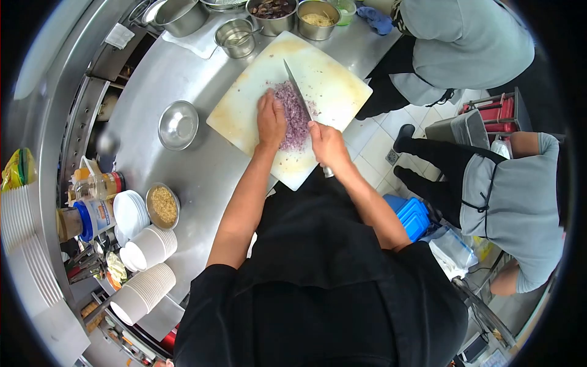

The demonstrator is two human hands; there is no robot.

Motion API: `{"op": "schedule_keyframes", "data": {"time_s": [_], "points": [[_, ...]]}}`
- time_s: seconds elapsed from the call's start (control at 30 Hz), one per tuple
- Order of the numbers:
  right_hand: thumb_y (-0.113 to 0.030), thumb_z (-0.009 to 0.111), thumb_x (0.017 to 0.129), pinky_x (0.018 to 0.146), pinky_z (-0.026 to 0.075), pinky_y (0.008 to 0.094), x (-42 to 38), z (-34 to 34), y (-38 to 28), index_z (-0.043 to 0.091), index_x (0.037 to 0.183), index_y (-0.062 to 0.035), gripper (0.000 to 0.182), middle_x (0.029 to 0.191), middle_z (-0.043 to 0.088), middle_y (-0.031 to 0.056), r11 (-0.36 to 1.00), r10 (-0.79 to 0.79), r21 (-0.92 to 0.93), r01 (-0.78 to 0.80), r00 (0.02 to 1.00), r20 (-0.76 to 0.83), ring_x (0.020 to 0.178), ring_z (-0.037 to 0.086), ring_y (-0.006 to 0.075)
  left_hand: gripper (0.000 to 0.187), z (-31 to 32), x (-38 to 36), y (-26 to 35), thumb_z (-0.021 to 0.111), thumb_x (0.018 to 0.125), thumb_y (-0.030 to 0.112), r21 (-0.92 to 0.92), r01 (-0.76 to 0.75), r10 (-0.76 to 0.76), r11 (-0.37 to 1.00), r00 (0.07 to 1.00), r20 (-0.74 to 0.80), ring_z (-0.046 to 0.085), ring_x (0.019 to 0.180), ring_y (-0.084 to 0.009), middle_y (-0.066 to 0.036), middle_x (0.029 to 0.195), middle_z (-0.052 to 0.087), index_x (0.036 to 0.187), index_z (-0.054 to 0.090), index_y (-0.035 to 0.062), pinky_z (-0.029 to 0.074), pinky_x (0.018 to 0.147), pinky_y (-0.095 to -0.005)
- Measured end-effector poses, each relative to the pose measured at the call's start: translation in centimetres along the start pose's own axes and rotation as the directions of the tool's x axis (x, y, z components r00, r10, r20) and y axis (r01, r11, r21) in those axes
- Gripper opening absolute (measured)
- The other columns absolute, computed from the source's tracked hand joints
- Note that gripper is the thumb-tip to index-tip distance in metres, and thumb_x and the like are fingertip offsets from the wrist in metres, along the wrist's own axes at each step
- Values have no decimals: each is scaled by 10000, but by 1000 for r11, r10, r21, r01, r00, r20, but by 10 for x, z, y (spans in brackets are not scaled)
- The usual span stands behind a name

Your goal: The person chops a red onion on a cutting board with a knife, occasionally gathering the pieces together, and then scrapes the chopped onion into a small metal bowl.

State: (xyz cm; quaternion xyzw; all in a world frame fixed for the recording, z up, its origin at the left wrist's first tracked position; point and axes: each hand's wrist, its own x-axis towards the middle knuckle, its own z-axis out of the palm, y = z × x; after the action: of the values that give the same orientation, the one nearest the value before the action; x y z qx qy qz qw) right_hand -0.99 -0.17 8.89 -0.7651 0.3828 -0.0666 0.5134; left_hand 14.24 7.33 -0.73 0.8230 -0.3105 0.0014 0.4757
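Observation:
A pile of finely chopped red onion (292,122) lies on the white cutting board (333,85), with loose bits scattered around it. My right hand (328,145) is closed around the handle of a kitchen knife (296,88). The blade runs along the right side of the pile, its tip toward the far end of the board. Resting at the pile's left edge, my left hand (271,120) has its fingers extended close together and holds nothing. Some of its fingertips are hard to make out against the onion.
On the steel counter (214,159), an empty metal bowl (178,125) stands left of the board. Nearer are a bowl of minced food (163,205) and stacked white tubs (143,293). Metal pots (235,38) line the back. Two people in grey shirts (507,202) stand to the right.

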Motion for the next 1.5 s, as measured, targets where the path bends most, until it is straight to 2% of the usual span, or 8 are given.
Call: {"op": "schedule_keyframes", "data": {"time_s": [0.07,0.3,0.9,0.97,1.13,1.17,1.37,1.5], "points": [[-349,442,1030,527,513,421,7,-8,-1,646,785,53,513,508,572,182,995,99,25,-100,994,43,431,607,276,484,-6,6,8,380,1030,259,-265,-33,68,964,990,121,458,1274,-424,-285,1322,531,1312,499,-116,340,1102,-448],[-378,441,1025,492,516,397,38,-23,-6,632,772,67,547,500,549,141,978,195,52,-201,976,95,406,583,247,498,-5,13,-8,351,1045,290,-117,8,-9,993,1000,-11,509,1259,-394,-267,1338,543,1334,508,-84,374,1086,-416],[-362,409,1035,572,530,431,3,-7,-3,631,734,65,568,499,571,180,997,75,-38,-72,993,94,447,614,298,509,-4,17,-9,321,1058,308,-401,124,-21,908,968,251,531,1263,-342,-238,1338,567,1343,518,-65,384,1084,-379],[-364,406,1036,584,532,430,0,-8,-4,636,741,63,568,502,573,182,994,94,-62,-87,988,122,454,618,299,530,-3,16,-7,299,1061,325,-320,54,-52,946,999,15,535,1258,-343,-241,1331,571,1334,527,-68,388,1077,-383],[-345,409,1032,702,524,492,-12,3,-9,651,805,69,530,606,604,267,991,-88,-92,93,994,60,624,654,418,544,2,-1,4,275,1061,324,-315,89,-90,945,996,11,524,1259,-373,-256,1340,556,1319,533,-80,390,1071,-398],[-331,421,1024,758,505,524,-5,1,-8,658,842,59,492,737,624,310,982,152,-140,-124,966,208,773,636,483,546,5,-4,3,268,1060,320,-309,79,-94,948,995,-35,514,1265,-389,-263,1346,547,1317,532,-83,384,1076,-407],[-337,425,1023,761,496,534,-17,14,-3,667,863,45,480,793,630,315,990,-95,-99,103,992,78,819,621,498,585,-2,-20,3,219,1058,339,-187,187,-211,964,970,-122,397,1353,-419,-280,1418,466,1391,439,-89,302,1133,-434],[-335,418,1025,761,489,543,-19,8,-16,669,899,30,460,807,628,320,994,-4,-103,23,983,183,826,617,502,612,-7,-34,7,202,1059,362,-199,176,-200,964,974,-106,351,1390,-410,-273,1473,404,1425,381,-94,273,1155,-432]]}}
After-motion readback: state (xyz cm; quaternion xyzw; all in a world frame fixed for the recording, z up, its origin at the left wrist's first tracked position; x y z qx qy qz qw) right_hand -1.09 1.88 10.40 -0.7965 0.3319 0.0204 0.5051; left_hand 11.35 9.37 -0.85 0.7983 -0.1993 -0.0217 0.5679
